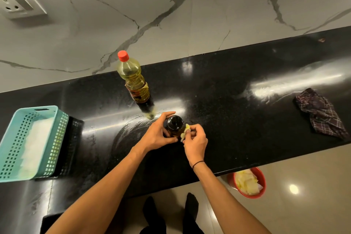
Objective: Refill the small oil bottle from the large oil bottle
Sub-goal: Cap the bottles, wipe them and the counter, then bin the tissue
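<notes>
At the centre of the frame, a person's left hand wraps around a small dark glass oil bottle with a black cap standing upright on the glossy black stone desk, while the right hand pinches a crumpled yellowish wad of tissue against the bottle's side. The tall clear plastic oil bottle with a red cap, its cap on, stands just beyond the hands, up and slightly left in the frame, its long axis vertical and its base close to the left hand's fingertips. That hand appears the nearer one for any reach to it. The small bottle's cap looks closed, so the wiping suggests pouring is either finished or not begun.
</notes>
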